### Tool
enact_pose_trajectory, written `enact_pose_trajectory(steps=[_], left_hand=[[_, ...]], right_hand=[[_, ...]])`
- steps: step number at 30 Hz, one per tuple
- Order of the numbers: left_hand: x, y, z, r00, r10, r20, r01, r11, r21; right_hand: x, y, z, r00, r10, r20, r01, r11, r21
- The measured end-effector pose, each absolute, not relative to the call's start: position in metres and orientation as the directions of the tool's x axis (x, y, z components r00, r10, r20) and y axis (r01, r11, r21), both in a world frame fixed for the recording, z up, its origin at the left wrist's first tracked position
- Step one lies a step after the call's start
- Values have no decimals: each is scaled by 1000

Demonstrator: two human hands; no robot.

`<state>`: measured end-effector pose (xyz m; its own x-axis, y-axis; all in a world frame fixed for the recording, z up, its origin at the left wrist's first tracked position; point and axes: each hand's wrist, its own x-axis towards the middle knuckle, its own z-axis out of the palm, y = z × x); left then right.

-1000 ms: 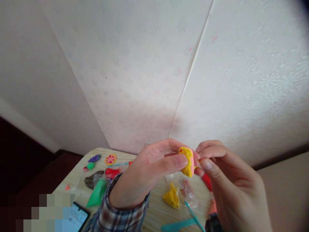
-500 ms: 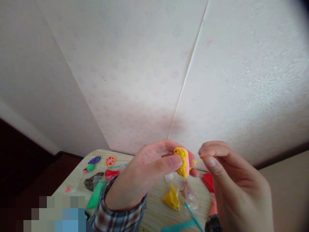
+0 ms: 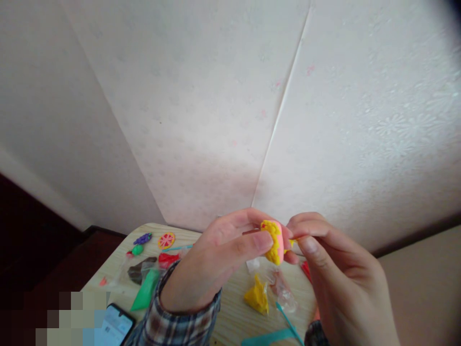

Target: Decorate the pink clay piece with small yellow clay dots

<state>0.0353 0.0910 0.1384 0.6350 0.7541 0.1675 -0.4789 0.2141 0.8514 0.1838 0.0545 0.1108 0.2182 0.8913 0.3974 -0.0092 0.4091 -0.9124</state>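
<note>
My left hand is closed around a small pink and yellow clay piece, with the thumb pressed on its bumpy yellow side. A tiny red spot shows near its top. Beside the left fingertips, a thin bit of yellow clay sticks out. My right hand is closed in a pinch at that bit, thumb against forefinger. Below the hands, a bag of yellow clay lies on the table, with crumpled clear wrapping next to it.
At the table's left lie a purple grape-like cluster, a green ball, a round fruit-slice shape, and brown, red and green clay. A phone sits front left; teal tools lie in front. A wall rises behind.
My right hand has moved left, and its pinch now meets the yellow bit by the left fingertips. The left hand keeps its hold. More of the phone shows.
</note>
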Motion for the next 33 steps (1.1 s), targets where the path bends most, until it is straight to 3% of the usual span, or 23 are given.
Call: enact_pose_trajectory(steps=[16,26,33], left_hand=[[36,93,137,648,746,154,-469,231,852],[31,92,142,601,791,111,-454,223,863],[32,93,140,605,789,105,-451,231,862]], right_hand=[[184,56,110,206,884,420,-6,430,-903],[189,54,112,299,853,428,47,435,-899],[189,56,110,358,858,369,-13,399,-917]])
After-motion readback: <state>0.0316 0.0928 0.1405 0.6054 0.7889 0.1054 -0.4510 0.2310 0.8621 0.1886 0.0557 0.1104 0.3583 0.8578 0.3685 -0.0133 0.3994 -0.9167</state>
